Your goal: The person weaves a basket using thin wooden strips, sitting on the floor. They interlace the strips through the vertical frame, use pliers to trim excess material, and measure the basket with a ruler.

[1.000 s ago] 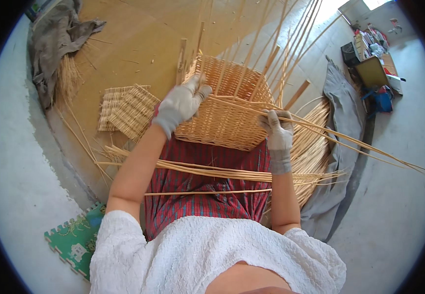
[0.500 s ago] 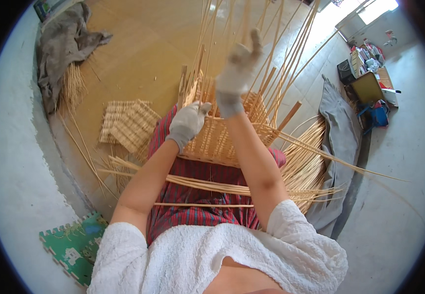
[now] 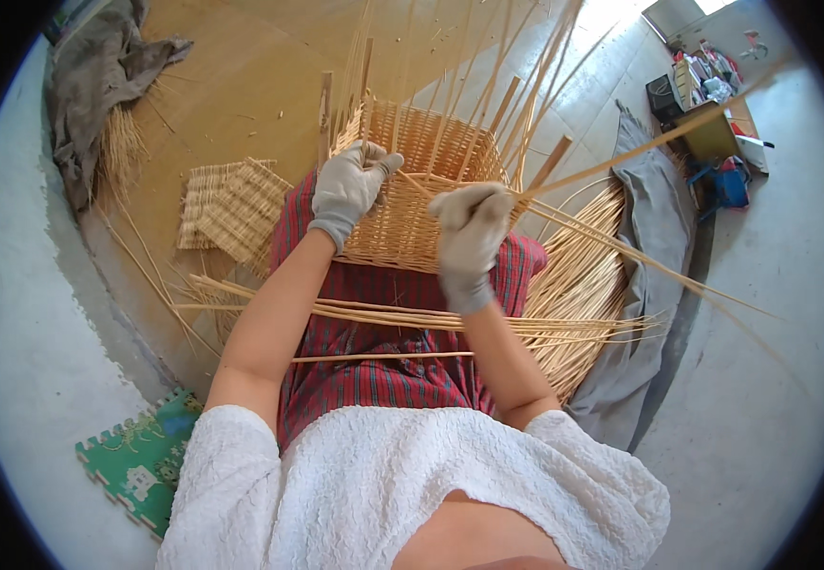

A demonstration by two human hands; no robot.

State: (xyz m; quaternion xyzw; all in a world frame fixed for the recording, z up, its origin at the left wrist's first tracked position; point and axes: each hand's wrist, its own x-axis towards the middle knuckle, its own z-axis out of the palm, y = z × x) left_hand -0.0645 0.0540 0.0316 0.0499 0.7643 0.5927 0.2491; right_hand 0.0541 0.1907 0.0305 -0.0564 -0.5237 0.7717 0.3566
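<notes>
A square wicker basket rests on my lap, its long upright stakes and several wooden corner posts standing above the rim. My left hand, in a pale work glove, grips the near rim by the left corner, its thumb at a slanting strand. Close to the near right corner, my right hand, gloved too, is closed and slightly blurred. From its fingers a long wicker rod runs up to the far right. Other rods stick out low to the right of that corner.
Loose rods lie across my lap. A bundle of rods rests on grey cloth to the right. Two woven panels lie left, with a green foam mat nearer. Boxes and a blue bag stand far right.
My right hand has come down from among the upright stakes to the near right corner, bringing a rod out to the right. The left hand stays at the rim. The view has tilted slightly.
</notes>
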